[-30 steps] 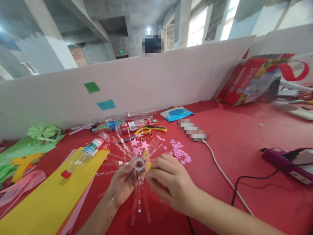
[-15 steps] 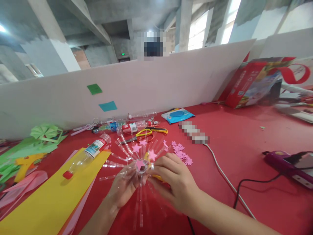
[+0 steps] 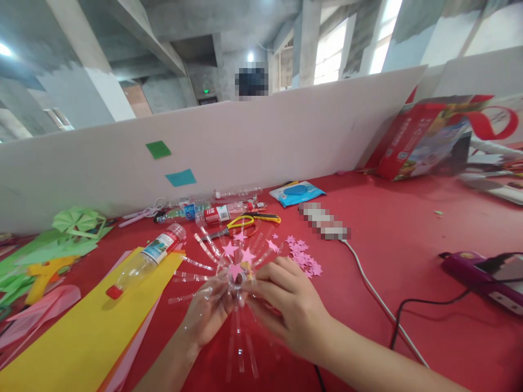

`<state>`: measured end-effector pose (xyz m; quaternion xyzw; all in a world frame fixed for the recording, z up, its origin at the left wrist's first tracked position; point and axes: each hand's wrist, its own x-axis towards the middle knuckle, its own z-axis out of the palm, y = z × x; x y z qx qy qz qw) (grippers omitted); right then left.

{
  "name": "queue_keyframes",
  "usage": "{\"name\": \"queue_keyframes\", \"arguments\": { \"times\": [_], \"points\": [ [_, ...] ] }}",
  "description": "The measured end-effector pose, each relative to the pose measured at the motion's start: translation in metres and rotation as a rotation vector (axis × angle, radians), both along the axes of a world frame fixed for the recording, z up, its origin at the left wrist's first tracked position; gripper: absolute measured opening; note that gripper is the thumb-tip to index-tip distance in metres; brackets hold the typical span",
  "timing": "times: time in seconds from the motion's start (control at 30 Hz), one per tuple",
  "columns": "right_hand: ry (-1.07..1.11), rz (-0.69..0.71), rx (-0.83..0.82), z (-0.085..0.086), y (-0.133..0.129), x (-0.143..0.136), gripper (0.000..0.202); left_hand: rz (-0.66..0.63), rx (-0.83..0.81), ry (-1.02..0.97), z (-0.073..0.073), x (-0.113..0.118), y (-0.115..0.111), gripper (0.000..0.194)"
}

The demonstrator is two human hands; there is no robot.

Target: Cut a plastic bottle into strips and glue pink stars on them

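Between my two hands is a clear plastic bottle cut into strips (image 3: 204,279), its thin strips spread outward like rays. Several pink stars (image 3: 247,256) show on and around its strips. My left hand (image 3: 210,310) is closed around it from the left, near the round centre. My right hand (image 3: 281,294) pinches at the centre from the right, fingertips bent in and partly hidden. A small yellowish patch shows behind the right fingers; I cannot make out what it is. Just beyond the right hand lies a pile of loose pink stars (image 3: 301,251).
Yellow-handled scissors (image 3: 241,222) and plastic bottles (image 3: 223,212) lie beyond the hands. On the left are a bottle (image 3: 147,261), yellow paper (image 3: 93,321) and a yellow glue gun (image 3: 44,277). A wipes pack (image 3: 298,193), white cable (image 3: 368,277) and purple power strip (image 3: 482,277) are also there.
The strips have turned a little between my hands, shifting the pink stars; one star now shows further right. Both hands stay in nearly the same place.
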<state>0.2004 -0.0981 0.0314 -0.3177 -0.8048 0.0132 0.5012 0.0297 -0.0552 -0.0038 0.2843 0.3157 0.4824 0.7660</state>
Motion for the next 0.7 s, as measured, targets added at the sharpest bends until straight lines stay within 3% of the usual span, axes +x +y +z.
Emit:
{"name": "queue_keyframes", "arguments": {
  "times": [0.2, 0.4, 0.7],
  "points": [
    [-0.076, -0.031, 0.03, -0.005, 0.0, -0.004, 0.019, 0.001, 0.01, -0.018, 0.002, 0.002, -0.003, 0.009],
    [-0.119, -0.04, 0.019, -0.009, 0.004, -0.009, 0.024, 0.09, -0.033, -0.014, -0.003, 0.001, -0.002, 0.005],
    [-0.103, -0.054, -0.028, -0.006, 0.002, -0.005, 0.019, 0.034, 0.002, 0.004, 0.009, 0.005, -0.006, 0.005]
  ]
}}
